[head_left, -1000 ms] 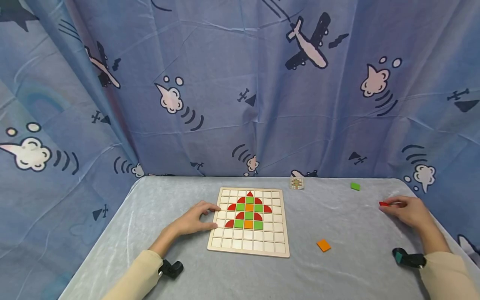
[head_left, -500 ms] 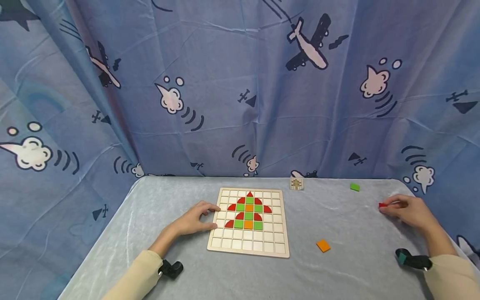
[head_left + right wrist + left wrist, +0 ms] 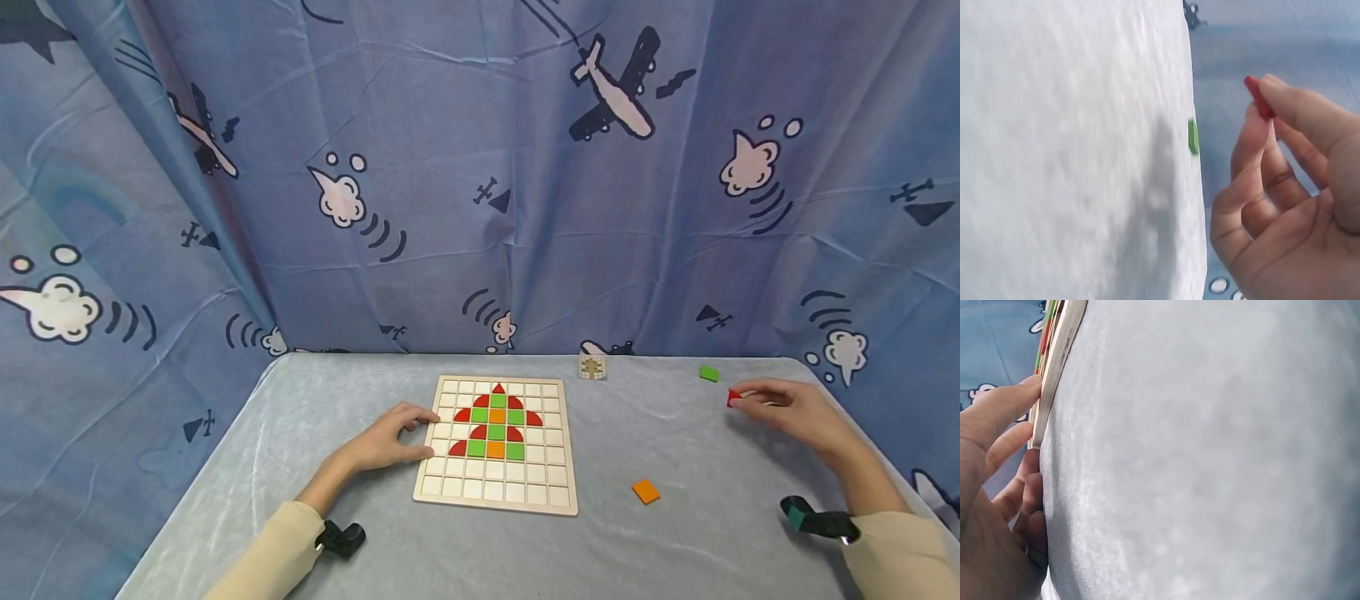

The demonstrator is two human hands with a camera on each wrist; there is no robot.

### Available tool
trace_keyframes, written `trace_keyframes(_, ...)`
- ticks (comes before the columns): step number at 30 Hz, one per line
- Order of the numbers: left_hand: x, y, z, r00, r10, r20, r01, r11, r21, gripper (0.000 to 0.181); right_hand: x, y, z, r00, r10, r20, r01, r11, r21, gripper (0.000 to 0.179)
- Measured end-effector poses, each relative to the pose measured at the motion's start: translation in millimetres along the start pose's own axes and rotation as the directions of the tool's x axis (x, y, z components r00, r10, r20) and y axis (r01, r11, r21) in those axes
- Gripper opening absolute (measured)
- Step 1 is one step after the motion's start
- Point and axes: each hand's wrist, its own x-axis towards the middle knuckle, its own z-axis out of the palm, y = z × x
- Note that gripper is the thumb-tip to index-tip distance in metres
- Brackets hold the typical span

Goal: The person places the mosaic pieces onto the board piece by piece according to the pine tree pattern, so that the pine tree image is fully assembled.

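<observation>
My right hand [image 3: 795, 414] pinches a small red tile [image 3: 1260, 97] between thumb and fingertips, raised over the right side of the table. How much of the tile's shape lies under the fingers I cannot tell. At the left edge of a wooden grid board [image 3: 495, 492], my left hand [image 3: 386, 437] rests with thumb and fingertips touching the rim, the fingers loosely bent. In the left wrist view the fingertips lie along the side of the board [image 3: 1054, 375]. Red, green and orange tiles [image 3: 497, 432] form a tree-like pattern in the board's squares.
An orange square tile [image 3: 646, 492] lies right of the board. A green tile [image 3: 708, 373] is near the back edge, beyond my right hand. A small patterned card [image 3: 592, 367] sits at the back. Behind the table hangs a blue printed curtain [image 3: 420, 167].
My right hand has lifted the red tile and carried it a little to the left. My left hand stays at the board's edge, and the pattern is the same.
</observation>
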Motion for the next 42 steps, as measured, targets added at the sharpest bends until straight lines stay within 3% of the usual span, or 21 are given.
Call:
trace_keyframes(9,-0.9,-0.2,0.1,1.0,0.004,-0.001,-0.004,1.0,-0.004,0.049,0.5,-32.1,25.4,0.99,-0.131,0.045,0.128,0.99,0.062,0.037)
trace_keyframes(19,-1.6,0.2,0.1,1.0,0.001,-0.004,-0.001,1.0,0.008,0.05,0.4,-53.7,56.1,0.975,-0.208,0.082,0.197,0.972,0.129,0.036)
trace_keyframes(26,-0.6,-3.1,0.2,1.0,0.006,-0.005,-0.006,1.0,-0.001,0.05,-1.8,-65.9,72.2,0.967,-0.202,0.154,0.173,0.968,0.184,0.038)
trace_keyframes(42,0.2,-5.1,0.1,1.0,0.008,0.008,-0.008,1.0,-0.019,0.05,-4.0,-80.0,98.2,0.944,-0.23,0.238,0.179,0.96,0.217,0.036)
